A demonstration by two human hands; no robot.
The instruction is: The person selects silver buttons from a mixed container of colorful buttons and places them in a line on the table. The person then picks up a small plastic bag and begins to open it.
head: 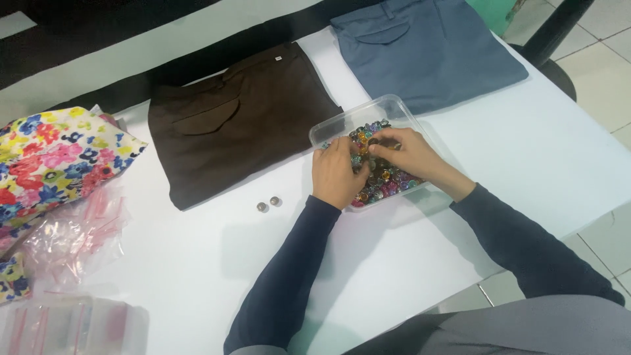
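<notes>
Two loose metal buttons (268, 204) lie on the white table (197, 263), set apart. My left hand (336, 172) and right hand (404, 156), fingers curled, sift the coloured buttons (384, 181) in the clear tray (368, 113) (any pinch is hidden); blue trousers (427, 46) lie beyond.

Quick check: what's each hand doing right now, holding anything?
Left hand: in the clear tray, fingers curled among the coloured beads; grip cannot be told.
Right hand: fingers on the beads; grip cannot be told.
</notes>
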